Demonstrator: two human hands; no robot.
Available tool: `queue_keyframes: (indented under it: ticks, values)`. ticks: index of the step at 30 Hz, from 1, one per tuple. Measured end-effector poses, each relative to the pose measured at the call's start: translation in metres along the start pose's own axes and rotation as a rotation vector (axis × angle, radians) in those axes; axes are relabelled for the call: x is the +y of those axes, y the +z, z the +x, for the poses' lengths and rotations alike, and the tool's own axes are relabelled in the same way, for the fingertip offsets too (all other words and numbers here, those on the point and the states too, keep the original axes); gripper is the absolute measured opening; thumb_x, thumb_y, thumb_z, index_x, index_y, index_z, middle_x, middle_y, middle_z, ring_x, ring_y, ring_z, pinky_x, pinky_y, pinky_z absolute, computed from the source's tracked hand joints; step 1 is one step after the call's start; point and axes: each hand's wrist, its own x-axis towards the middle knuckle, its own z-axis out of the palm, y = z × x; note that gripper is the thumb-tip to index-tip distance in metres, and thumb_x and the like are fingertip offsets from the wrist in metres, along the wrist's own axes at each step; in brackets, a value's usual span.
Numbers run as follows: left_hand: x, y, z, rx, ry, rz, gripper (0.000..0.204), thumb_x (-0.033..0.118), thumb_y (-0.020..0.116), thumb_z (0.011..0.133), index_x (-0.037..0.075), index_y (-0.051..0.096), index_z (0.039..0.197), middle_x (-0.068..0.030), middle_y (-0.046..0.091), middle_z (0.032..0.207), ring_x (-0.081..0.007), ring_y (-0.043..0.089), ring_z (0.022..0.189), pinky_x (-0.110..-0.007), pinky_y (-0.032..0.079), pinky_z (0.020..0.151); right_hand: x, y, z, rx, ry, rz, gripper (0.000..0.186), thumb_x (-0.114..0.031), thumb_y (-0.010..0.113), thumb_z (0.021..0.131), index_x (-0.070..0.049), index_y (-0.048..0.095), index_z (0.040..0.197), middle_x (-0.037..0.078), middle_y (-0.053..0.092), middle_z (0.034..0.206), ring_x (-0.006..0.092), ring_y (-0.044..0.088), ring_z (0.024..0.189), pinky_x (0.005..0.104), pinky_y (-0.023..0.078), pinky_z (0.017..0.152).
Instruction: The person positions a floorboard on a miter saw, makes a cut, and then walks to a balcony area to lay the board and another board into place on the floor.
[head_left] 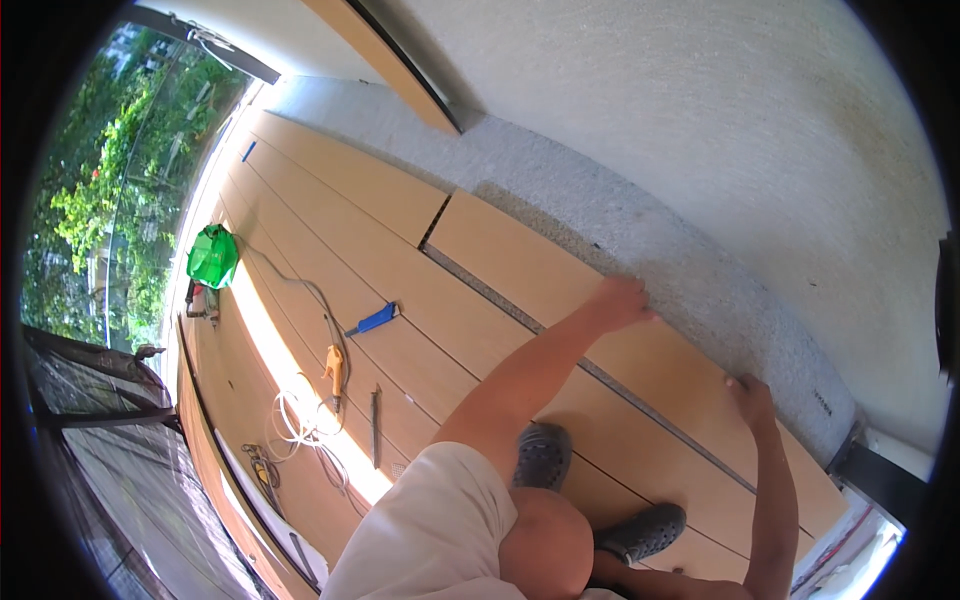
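A long tan deck board (pixel 540 272) lies along the wall side of the floor. My left hand (pixel 622 303) has its fingers curled over the board's far edge, near its middle. Farther right, my right hand (pixel 750 400) grips the same edge, its fingertips partly hidden. Between this board and the neighbouring laid boards (pixel 440 320) runs a narrow dark gap, widest toward the left end. Another short gap separates its left end from the board in line with it.
Grey concrete (pixel 690 270) borders the wall. A tan plank (pixel 390 65) leans there. On the boards lie a blue-handled tool (pixel 375 319), a yellow tool (pixel 333 368), a dark bar (pixel 375 425), white cable (pixel 300 425) and a green bag (pixel 212 257). My dark clogs (pixel 645 533) stand close by.
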Motion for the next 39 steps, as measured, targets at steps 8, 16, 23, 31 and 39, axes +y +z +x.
queue_keyframes:
  ticks: [8,16,23,31,39]
  values:
    - [-0.015,-0.002,-0.015,-0.054,-0.06,-0.08,0.053,0.059,0.059,0.09,0.007,0.071,0.091,-0.0138,0.065,0.097,-0.0352,0.063,0.099,-0.046,0.051,0.085,-0.025,0.003,0.001,-0.078,0.05,0.016,0.05,-0.048,0.068,0.093,0.001,0.07,0.099,0.025,0.07,0.089,0.0427,0.067,0.085,0.0457,0.051,0.075]
    - [-0.022,-0.005,-0.024,0.137,0.0,-0.168,0.04,0.046,0.072,0.083,0.009,0.069,0.098,-0.0152,0.06,0.099,-0.0372,0.057,0.104,-0.05,0.046,0.091,-0.017,0.016,-0.002,0.013,0.033,0.026,0.047,-0.045,0.068,0.092,0.001,0.069,0.102,0.025,0.07,0.091,0.043,0.067,0.088,0.0474,0.051,0.077]
    - [-0.009,0.004,-0.041,0.364,-0.008,-0.07,0.031,0.037,0.072,0.086,0.009,0.066,0.095,-0.0142,0.054,0.108,-0.0367,0.049,0.109,-0.051,0.04,0.097,0.005,0.041,-0.022,0.454,-0.382,-0.129,0.024,-0.017,0.073,0.089,-0.001,0.07,0.106,0.02,0.065,0.104,0.0389,0.061,0.099,0.0456,0.049,0.089]
    - [-0.02,0.004,-0.039,0.186,-0.008,-0.224,0.032,0.035,0.073,0.086,0.007,0.064,0.1,-0.0145,0.054,0.111,-0.0359,0.05,0.111,-0.049,0.042,0.099,0.033,0.038,-0.028,0.454,-0.28,0.012,0.019,-0.012,0.075,0.083,-0.001,0.069,0.096,0.017,0.063,0.098,0.036,0.059,0.096,0.0457,0.049,0.086]
    - [-0.014,0.004,-0.055,0.205,-0.092,-0.203,0.03,0.032,0.073,0.087,0.006,0.062,0.1,-0.0143,0.054,0.113,-0.0374,0.05,0.111,-0.049,0.041,0.099,0.031,0.048,-0.026,0.44,-0.157,-0.026,0.014,-0.017,0.074,0.082,-0.005,0.07,0.088,0.017,0.064,0.093,0.0378,0.059,0.093,0.0479,0.048,0.084]
